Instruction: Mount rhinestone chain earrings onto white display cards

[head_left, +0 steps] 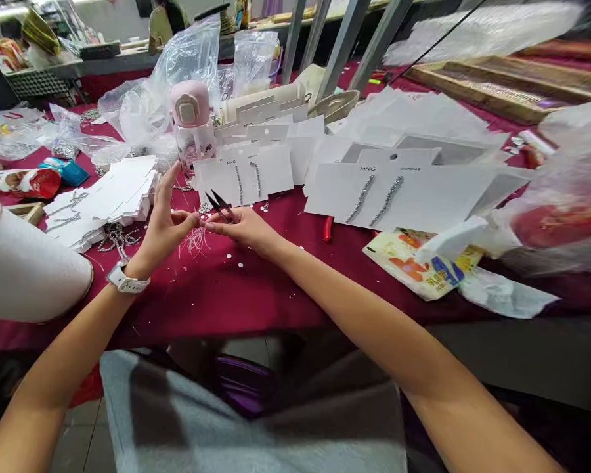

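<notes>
My left hand (165, 226) has its thumb and index finger pinched together, the other fingers raised; what it pinches is too small to make out. Close beside its fingertips, my right hand (241, 226) holds small black scissors (220, 202), blades pointing up and left. Fine pale threads (196, 242) lie on the cloth below the fingertips. Left of my left hand is a stack of white cards (123, 190), with silver chains (117, 238) at its near edge. White cards bearing pairs of silver chain strips stand beyond my right hand (374, 190).
A pink-lidded bottle (192, 115) stands behind my hands. At the left edge lies a large white roll (34, 263). Plastic bags (187, 59), a printed packet (418, 263), a red object (328, 228) and a wooden tray (487, 89) are on the red cloth.
</notes>
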Tool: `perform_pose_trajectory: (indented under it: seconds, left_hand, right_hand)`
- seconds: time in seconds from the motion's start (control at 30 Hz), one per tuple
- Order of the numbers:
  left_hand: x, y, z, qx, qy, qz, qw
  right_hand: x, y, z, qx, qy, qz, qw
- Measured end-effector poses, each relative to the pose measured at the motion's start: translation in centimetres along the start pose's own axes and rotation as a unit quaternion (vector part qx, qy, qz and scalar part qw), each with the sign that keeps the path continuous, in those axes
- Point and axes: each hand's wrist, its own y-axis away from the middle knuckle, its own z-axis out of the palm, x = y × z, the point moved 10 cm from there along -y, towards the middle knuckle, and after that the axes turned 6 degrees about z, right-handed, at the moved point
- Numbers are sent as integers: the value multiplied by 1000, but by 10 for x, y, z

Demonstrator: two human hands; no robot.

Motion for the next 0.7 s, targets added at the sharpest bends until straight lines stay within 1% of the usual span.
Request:
perform_pose_trajectory:
  seconds: [0.13,0.37,0.5,0.6,0.63,0.7]
  left_hand:
    - [6,0,2,-7,-11,9,1000]
    - [12,0,1,4,-40,9,999]
    - [12,1,3,-1,-34,-8,999]
    - [10,1,0,14,-21,-39,999]
    - [8,2,-3,25,-10,-59,998]
    - [-2,4,-9,46,15,-124,991]
  right_hand:
    - [1,1,1,2,-22,7,1000]
    - [18,2,14,-40,-32,85,995]
    - [23,2,19,-52,-62,105,991]
    - [19,2,18,-50,-85,103,990]
    - [18,2,16,-43,-92,105,989]
    - [15,2,9,-19,-109,107,988]
